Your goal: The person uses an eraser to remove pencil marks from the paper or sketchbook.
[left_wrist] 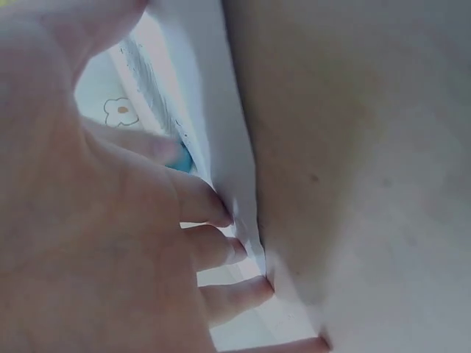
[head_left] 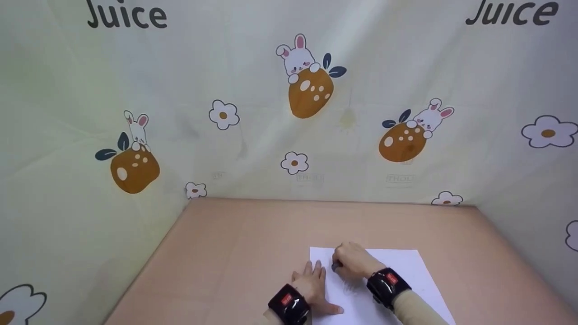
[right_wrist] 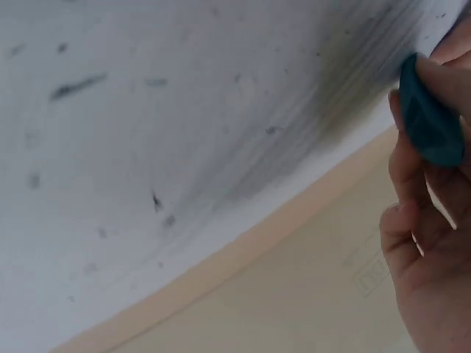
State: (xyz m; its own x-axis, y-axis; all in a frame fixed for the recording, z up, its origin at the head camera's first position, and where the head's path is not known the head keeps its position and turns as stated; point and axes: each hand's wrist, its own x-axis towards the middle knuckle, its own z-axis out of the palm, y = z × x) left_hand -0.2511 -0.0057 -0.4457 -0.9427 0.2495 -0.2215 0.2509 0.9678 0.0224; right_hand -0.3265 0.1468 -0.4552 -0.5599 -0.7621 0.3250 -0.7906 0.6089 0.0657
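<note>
A white sheet of paper (head_left: pixel 402 261) lies on the table. My left hand (head_left: pixel 309 288) presses on its left edge, fingers spread and thumb out over the sheet. In the left wrist view, the fingertips (left_wrist: pixel 254 285) rest along the paper's edge. My right hand (head_left: pixel 354 261) pinches a teal eraser (right_wrist: pixel 433 121) between thumb and fingers at the paper's upper left part. Grey pencil smudges (right_wrist: pixel 294 140) streak the sheet beside the eraser, with dark crumbs (right_wrist: pixel 77 87) scattered over it. Part of the eraser is hidden by the right hand's fingers.
The paper lies on a light brown tabletop (head_left: pixel 226 253). A pale curtain (head_left: pixel 253 144) with printed rabbits, fruit and flowers rises behind the table and along both sides. Each wrist wears a black band (head_left: pixel 389 288).
</note>
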